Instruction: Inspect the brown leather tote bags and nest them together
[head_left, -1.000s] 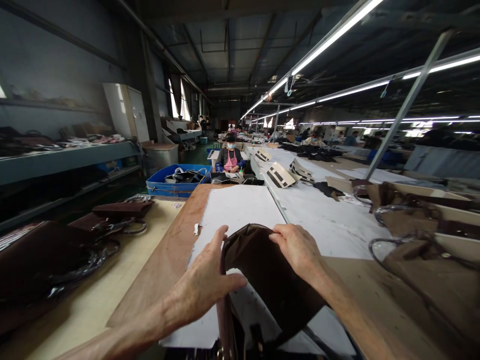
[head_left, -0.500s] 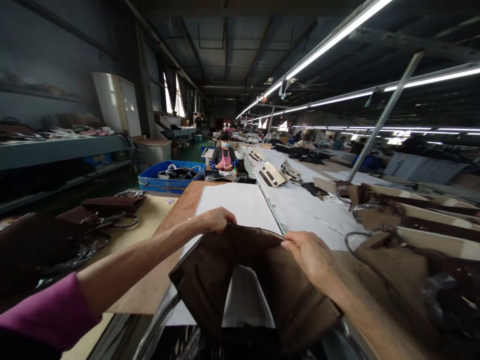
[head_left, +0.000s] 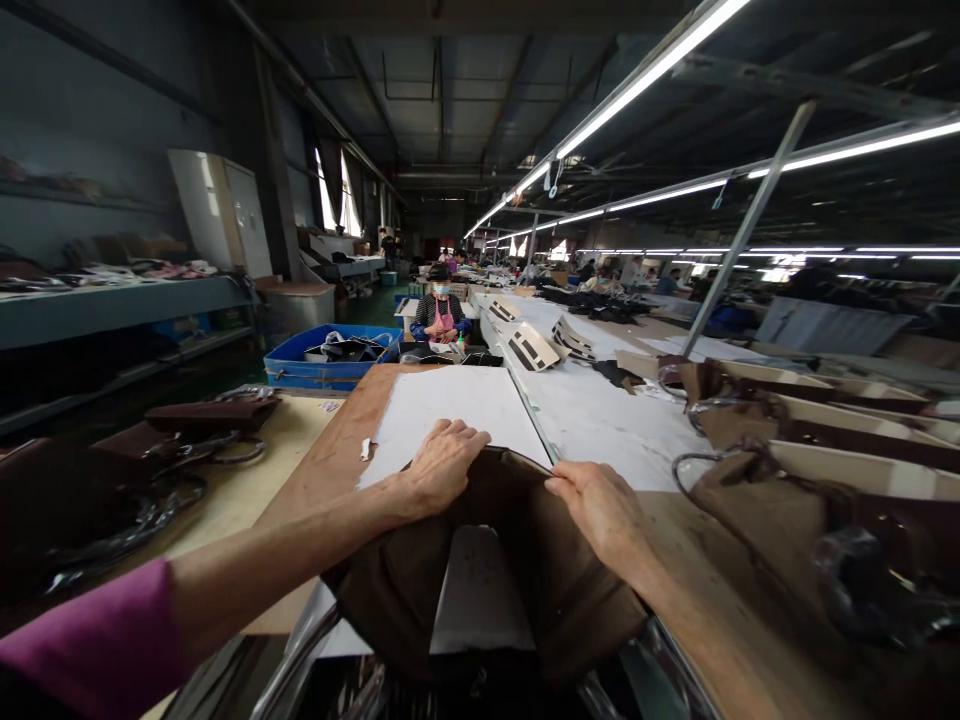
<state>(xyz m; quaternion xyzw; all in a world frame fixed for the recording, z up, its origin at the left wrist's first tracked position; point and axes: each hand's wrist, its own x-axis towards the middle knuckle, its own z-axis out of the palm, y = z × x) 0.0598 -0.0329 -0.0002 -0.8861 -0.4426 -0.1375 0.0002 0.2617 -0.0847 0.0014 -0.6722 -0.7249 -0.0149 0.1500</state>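
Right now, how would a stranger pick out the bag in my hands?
Find the white sheet straight ahead, on the brown tabletop. At its near end, the left hand and right hand hold the rim of a dark brown bag. Unlike the brown bags at right, it is gripped, its mouth open toward the viewer, framing a pale grey shape.

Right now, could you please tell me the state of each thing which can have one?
Held bag: mouth open
Left hand: curled over the bag's rim
Right hand: pinching the bag's rim
Paper: lying flat
Blue bin: open, things inside
Cabinet: appears shut
Lamps: lit
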